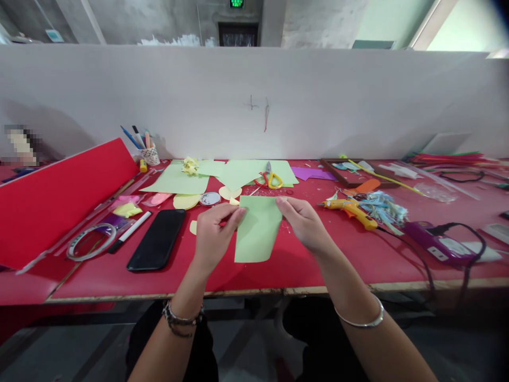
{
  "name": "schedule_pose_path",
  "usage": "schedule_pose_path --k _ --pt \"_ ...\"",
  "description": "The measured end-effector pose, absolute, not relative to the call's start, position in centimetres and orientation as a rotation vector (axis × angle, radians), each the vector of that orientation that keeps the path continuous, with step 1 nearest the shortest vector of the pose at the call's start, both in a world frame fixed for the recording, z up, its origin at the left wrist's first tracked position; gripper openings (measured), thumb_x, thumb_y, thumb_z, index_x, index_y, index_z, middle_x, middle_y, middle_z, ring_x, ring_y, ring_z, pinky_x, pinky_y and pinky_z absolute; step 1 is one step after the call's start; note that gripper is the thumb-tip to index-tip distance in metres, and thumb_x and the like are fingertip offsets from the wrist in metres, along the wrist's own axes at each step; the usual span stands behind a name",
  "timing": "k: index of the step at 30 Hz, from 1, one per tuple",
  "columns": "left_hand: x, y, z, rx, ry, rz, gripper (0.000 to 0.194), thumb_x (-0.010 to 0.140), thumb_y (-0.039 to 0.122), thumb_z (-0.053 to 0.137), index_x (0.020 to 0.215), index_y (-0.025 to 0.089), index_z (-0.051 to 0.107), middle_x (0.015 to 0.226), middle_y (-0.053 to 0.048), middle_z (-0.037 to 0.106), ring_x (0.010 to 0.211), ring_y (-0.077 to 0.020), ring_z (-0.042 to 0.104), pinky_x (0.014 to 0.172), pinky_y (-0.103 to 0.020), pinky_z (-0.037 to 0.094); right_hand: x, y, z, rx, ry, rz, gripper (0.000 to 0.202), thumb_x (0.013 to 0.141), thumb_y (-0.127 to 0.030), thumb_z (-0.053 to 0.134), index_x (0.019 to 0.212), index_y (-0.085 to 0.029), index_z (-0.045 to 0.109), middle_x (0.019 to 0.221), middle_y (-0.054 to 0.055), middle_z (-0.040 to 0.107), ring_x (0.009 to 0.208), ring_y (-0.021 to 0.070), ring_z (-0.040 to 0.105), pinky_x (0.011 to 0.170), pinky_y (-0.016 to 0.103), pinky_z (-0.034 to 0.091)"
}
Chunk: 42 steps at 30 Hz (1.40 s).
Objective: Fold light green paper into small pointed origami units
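Observation:
A light green sheet of paper [257, 233] hangs between my two hands above the red table, its lower edge slightly curved. My left hand [216, 229] pinches its upper left edge between thumb and fingers. At the upper right corner, my right hand [304, 223] is closed on the same sheet. Scissors [274, 179] with red and yellow handles lie just beyond it, on larger green sheets [238, 172]. Pale yellow paper pieces [186, 201] and a round grey-white disc [210, 198] rest near my left hand.
A black phone [157, 240], a marker [130, 232] and a tape roll [91, 242] lie left, near a large red board [67, 201]. Rightward are a yellow glue gun [352, 209] with a cord, blue-white tassels [384, 209] and a purple device [443, 244]. A white partition [199, 101] stands behind.

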<state>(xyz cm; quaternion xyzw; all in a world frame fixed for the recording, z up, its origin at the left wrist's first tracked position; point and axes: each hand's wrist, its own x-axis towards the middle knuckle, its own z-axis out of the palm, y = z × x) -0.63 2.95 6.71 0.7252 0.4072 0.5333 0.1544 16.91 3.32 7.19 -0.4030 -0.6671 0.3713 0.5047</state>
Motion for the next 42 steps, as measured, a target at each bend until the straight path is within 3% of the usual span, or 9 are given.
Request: schedule_pose_path --k 12,26,42 --pt "-0.82 3.08 6.53 2.09 1.172 1.504 0.022 0.082 0.029 0.052 0.064 0.017 0.059 0.062 0.0 0.059 0.054 -0.0102 0.048 0.051 -0.021 0.036 17.12 3.35 7.22 -0.976 -1.642 0.892 0.041 0.082 -0.051 0.041 0.059 -0.018 0.042 0.058 -0.002 0.037 0.054 0.0089 0.035 0.05 0.022 0.031" --pt "-0.8 2.91 6.77 2.102 1.206 1.515 0.03 0.084 0.029 0.047 0.057 0.016 0.049 0.051 0.003 0.044 0.049 -0.0085 0.04 0.047 -0.021 0.031 16.95 3.17 7.42 -0.952 -1.662 0.864 0.045 0.081 -0.053 0.04 0.053 -0.02 0.03 0.053 -0.005 0.024 0.047 0.007 0.022 0.044 0.022 0.022" --pt "-1.04 3.06 6.65 2.101 1.228 1.493 0.02 0.083 0.024 0.049 0.068 0.014 0.059 0.06 0.0 0.057 0.055 -0.0087 0.048 0.049 -0.017 0.034 17.22 3.15 6.97 -0.959 -1.79 0.805 0.046 0.087 -0.05 0.031 0.053 -0.019 0.033 0.05 -0.004 0.032 0.045 0.0064 0.03 0.044 0.022 0.023"
